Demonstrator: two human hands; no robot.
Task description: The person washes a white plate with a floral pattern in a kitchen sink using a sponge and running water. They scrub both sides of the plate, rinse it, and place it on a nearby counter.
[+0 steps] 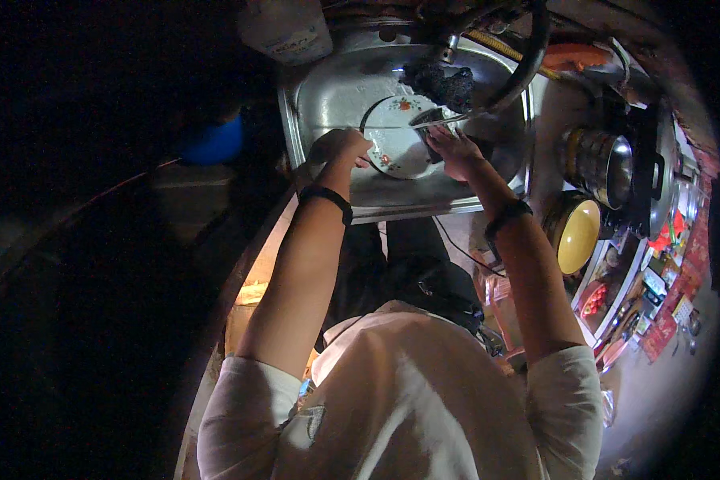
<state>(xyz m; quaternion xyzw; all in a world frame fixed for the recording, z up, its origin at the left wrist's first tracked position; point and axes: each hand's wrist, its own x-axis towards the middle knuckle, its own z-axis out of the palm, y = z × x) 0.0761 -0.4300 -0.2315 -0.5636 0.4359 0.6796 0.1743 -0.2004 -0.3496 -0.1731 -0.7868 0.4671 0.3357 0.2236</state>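
Observation:
A white plate [396, 141] with red and green floral motifs is over the stainless-steel sink basin [336, 90]. At the plate's left rim, my left hand [355, 148] grips the edge. My right hand [455, 151] is over the plate's right side, its fingers on a dark, shiny vessel [427, 125] that looks like a metal cup. Just beyond that vessel lies a crumpled black mesh-like bundle [438, 84]; what it is made of cannot be told. A short metal spout [450, 49] points down above it.
A thick dark hose [534, 60] curves over the sink's right side. A pale bucket [288, 33] stands at the back left. To the right are stacked metal pots [600, 165] and a yellow bowl [578, 237]. A blue container [215, 143] sits in darkness at left.

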